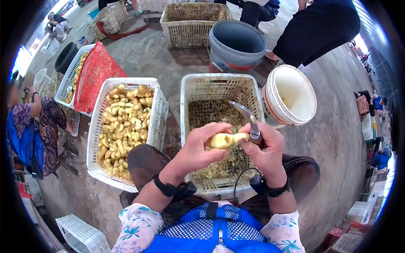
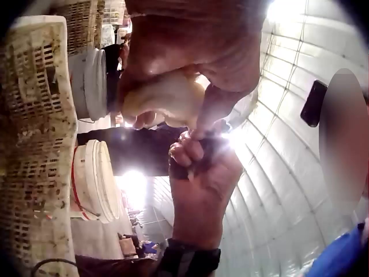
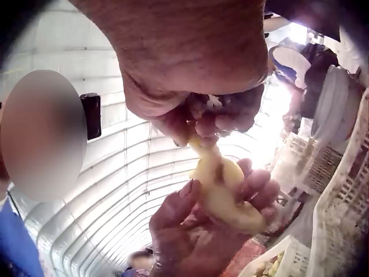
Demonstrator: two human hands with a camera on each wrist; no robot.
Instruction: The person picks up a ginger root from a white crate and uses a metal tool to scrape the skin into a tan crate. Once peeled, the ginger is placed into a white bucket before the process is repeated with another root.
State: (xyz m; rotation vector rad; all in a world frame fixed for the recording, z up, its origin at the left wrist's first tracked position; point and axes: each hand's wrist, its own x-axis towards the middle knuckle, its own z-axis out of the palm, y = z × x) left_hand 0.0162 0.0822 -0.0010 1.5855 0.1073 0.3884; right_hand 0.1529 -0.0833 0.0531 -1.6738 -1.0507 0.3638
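My left hand (image 1: 201,145) grips a pale yellow peeled ginger root (image 1: 225,139) over the middle basket; the same ginger root (image 2: 167,101) shows in the left wrist view and the ginger root (image 3: 222,193) in the right wrist view. My right hand (image 1: 265,147) holds a curved metal knife (image 1: 249,120) by its handle, blade pointing up and away, with the thumb against the root's right end. Beneath the hands a white plastic basket (image 1: 192,90) holds peelings. A second white basket (image 1: 95,139) to the left is filled with peeled ginger pieces (image 1: 124,126).
A white bucket (image 1: 291,95) tilts at the right and a grey bucket (image 1: 236,44) stands behind the basket. A red mesh sack (image 1: 95,76) lies on another crate at left. Wicker baskets (image 1: 190,21) and seated people surround the concrete floor.
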